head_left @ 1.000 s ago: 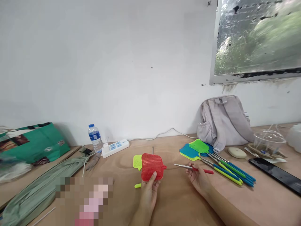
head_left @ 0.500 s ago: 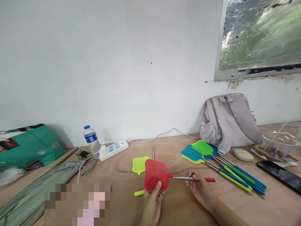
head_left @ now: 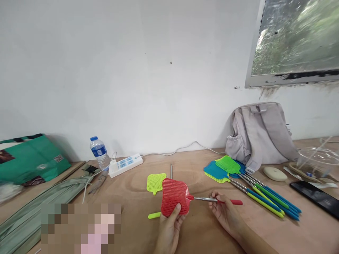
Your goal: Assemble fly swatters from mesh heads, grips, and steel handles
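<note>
A red fly swatter [head_left: 174,195] with a mesh head, metal rod and red handle is held level above the table between both hands. My left hand [head_left: 171,225] grips the lower edge of its head, thumb on the mesh. The fingers of my right hand [head_left: 225,211] are closed around the rod where it meets the handle. Behind the red head lie a loose yellow-green swatter head [head_left: 156,183], a metal rod [head_left: 171,171] and a yellow-green handle [head_left: 154,215], partly hidden. To the right, several blue and green fly swatters [head_left: 254,187] lie in a pile.
A grey backpack [head_left: 262,134] leans against the wall behind the pile. A soap-like oval [head_left: 274,173], a black phone [head_left: 316,197] and a clear plastic bowl [head_left: 317,160] are at right. At left are a power strip [head_left: 126,165], a water bottle [head_left: 100,151] and a green bag [head_left: 34,158].
The camera view has shifted slightly. Both hands keep the same hold on the red fly swatter, which stays nearly in place.
</note>
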Tool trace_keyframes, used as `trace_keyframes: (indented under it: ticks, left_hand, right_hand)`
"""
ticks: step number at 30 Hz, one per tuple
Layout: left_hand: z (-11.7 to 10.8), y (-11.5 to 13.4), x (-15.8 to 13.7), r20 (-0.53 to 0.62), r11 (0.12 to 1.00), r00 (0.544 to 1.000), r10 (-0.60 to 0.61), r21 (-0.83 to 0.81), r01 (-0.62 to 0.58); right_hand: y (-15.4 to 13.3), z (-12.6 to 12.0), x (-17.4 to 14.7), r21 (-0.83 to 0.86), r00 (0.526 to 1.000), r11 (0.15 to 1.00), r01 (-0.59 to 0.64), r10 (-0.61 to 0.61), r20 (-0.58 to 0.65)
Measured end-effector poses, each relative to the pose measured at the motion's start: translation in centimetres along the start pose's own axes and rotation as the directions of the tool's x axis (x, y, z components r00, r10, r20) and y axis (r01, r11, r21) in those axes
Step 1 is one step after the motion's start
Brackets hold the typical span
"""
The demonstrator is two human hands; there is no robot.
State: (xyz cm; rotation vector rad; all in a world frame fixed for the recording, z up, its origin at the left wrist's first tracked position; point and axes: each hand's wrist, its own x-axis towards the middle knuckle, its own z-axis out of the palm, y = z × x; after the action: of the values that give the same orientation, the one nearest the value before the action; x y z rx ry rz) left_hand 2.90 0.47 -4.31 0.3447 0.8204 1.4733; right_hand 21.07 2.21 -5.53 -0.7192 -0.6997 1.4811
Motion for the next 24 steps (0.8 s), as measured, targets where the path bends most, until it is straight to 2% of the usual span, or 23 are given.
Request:
trace_keyframes:
  ticks: [4,10,16,20,24]
  left_hand:
    - [0.1,0.1,0.0,0.005,0.999,1.0,0.023,0.046,-0.023]
    - [0.4,0.3,-0.7,0.011,0.989,0.998,0.069,0.128,-0.07]
    - [0.3,-0.3,-1.7,0.073,0.962,0.993,0.091,0.25,-0.107]
    - [0.5,-0.6,-2.2,0.025,0.923,0.983,0.183,0.339,-0.181]
    - [1.3,-0.6,-3.0,0.005,0.863,0.953,0.304,0.422,-0.278]
  right_hand:
    - [-0.3,0.1,0.0,0.117,0.997,0.99,-0.079,0.077,0.02]
    - [-1.0,0.5,-0.2,0.097,0.998,0.993,-0.06,0.057,0.031]
    - [-0.4,0.8,-0.5,0.067,0.981,0.984,-0.166,0.159,0.108]
    - [0.2,0.9,-0.7,0.064,0.985,0.987,-0.149,0.142,0.101]
    - [0.4,1.1,-0.8,0.113,0.984,0.984,-0.138,0.123,0.13]
